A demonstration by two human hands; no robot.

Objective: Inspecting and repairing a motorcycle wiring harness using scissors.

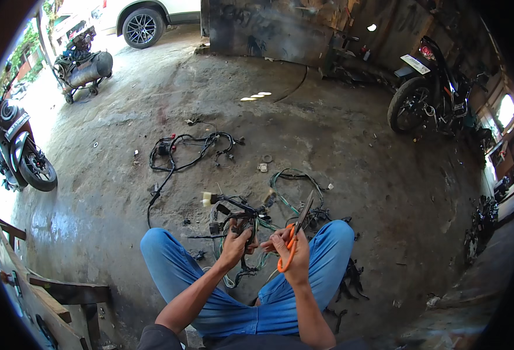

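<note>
Left Hand Grips Wire Harness, Right Hand Keeps Orange-Handled Scissors

The person sits with bent knees above the concrete floor (350, 157). Between the knees, the left hand (235, 245) is curled closed around the dark wire harness (248, 218), from which a white connector (206, 199) sticks out to the left. The right hand (295, 256), just beside, is closed around the handles of the orange-handled scissors (299, 225); the blades point upward and away, but one cannot tell whether they are parted. Farther ahead, to the left, another black cable bundle (175, 169) lies on the floor.
</note>
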